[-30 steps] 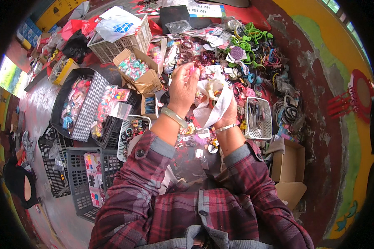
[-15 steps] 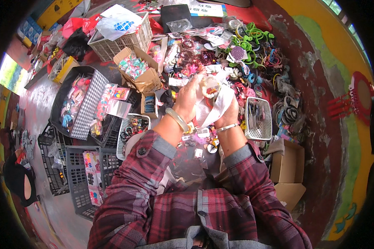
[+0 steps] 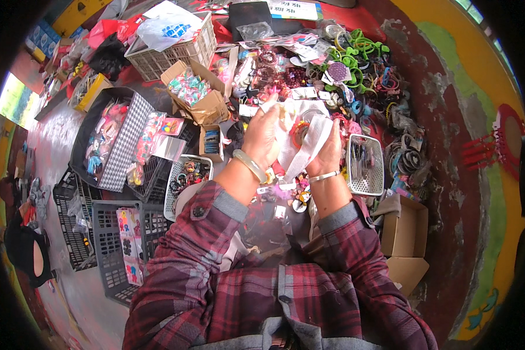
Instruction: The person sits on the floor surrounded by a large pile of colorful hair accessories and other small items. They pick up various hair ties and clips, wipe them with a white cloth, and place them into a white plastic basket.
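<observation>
Between my two hands is a white, tissue-like sheet (image 3: 312, 140), loosely folded with one strip hanging down. A small multicoloured ring (image 3: 299, 133), reddish and orange, lies in its fold. My left hand (image 3: 262, 135), a pale bangle on its wrist, is closed on the sheet's left side. A cream-coloured piece (image 3: 286, 115) shows by its fingers; what it is I cannot make out. My right hand (image 3: 326, 153) wears a thin silver bangle and grips the sheet's right edge. Behind and below the sheet lie small hair accessories and beads, partly hidden by my hands.
White baskets stand on the right (image 3: 367, 189) and left (image 3: 170, 203) of my hands. Farther left are a cardboard carton (image 3: 212, 111) of wrapped pieces and a grey crate (image 3: 114, 262). An open cardboard box (image 3: 403, 230) sits at the right. Green hair bands (image 3: 356, 49) are heaped beyond.
My hands have moved slightly apart, and the white sheet is spread wider. The multicoloured ring shows in its fold, while the cream piece sits nearer my left fingers.
</observation>
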A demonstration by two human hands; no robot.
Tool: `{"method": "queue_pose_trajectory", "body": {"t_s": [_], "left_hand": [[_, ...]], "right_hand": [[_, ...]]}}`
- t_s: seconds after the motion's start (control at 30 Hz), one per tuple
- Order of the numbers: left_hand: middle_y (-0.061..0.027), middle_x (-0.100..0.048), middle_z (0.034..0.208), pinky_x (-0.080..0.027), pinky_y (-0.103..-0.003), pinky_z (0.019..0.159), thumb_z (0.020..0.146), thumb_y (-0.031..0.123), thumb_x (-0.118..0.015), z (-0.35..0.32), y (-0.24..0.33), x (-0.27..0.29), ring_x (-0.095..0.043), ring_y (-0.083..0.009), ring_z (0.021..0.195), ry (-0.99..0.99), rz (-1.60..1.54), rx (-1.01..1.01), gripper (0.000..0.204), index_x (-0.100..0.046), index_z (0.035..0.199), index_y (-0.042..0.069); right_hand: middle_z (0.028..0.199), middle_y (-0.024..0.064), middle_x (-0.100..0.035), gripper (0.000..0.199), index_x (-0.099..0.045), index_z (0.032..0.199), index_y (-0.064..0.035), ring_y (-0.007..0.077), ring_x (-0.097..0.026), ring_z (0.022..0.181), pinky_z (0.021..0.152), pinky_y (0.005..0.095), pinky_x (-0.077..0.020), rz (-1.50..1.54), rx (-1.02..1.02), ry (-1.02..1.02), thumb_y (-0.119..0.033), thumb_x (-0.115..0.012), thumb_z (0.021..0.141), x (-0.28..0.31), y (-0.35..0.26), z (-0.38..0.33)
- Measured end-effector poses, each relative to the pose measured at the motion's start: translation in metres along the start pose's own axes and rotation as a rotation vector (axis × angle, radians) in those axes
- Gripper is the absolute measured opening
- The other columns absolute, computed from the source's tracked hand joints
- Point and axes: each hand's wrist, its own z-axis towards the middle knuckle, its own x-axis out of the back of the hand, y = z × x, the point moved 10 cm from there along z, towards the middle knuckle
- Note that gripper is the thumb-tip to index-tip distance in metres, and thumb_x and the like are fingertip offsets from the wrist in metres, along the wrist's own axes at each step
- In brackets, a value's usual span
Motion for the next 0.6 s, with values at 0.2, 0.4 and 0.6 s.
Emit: {"method": "queue_pose_trajectory", "body": {"t_s": [0.2,0.4,0.6], "left_hand": [[-0.0072,-0.059,0.096,-0.045,-0.027,0.072,0.087,0.004,-0.043,-0.012,-0.020,-0.013,-0.056,-0.0144,0.084,-0.015,0.160,0.051,0.032,-0.039,0.119,0.003],[-0.0106,-0.060,0.092,-0.045,-0.030,0.075,0.088,0.011,-0.040,-0.031,-0.049,-0.021,-0.057,-0.0195,0.085,-0.065,0.709,-0.271,0.023,-0.053,0.104,0.000],[-0.0147,-0.045,0.125,-0.031,-0.029,0.097,0.092,0.023,-0.039,-0.036,-0.050,-0.025,-0.040,-0.0215,0.118,-0.042,0.693,-0.337,0.040,-0.041,0.123,-0.001]], "right_hand": [[0.098,0.0052,-0.055,0.046,-0.048,0.114,-0.0077,0.0183,-0.053,0.086,0.079,0.0326,-0.0430,-0.381,0.138,-0.060,-0.045,-0.037,0.090,-0.007,0.011,0.001],[0.087,0.0064,-0.059,0.042,-0.055,0.103,-0.0046,0.0191,-0.056,0.076,0.072,0.0320,-0.0463,-0.551,0.128,0.133,-0.040,-0.037,0.091,0.100,-0.012,0.048],[0.107,0.0100,-0.054,0.040,-0.047,0.116,-0.0041,0.0210,-0.054,0.095,0.082,0.0326,-0.0440,-0.653,0.035,0.032,-0.033,-0.032,0.093,0.051,0.011,0.013]]}}
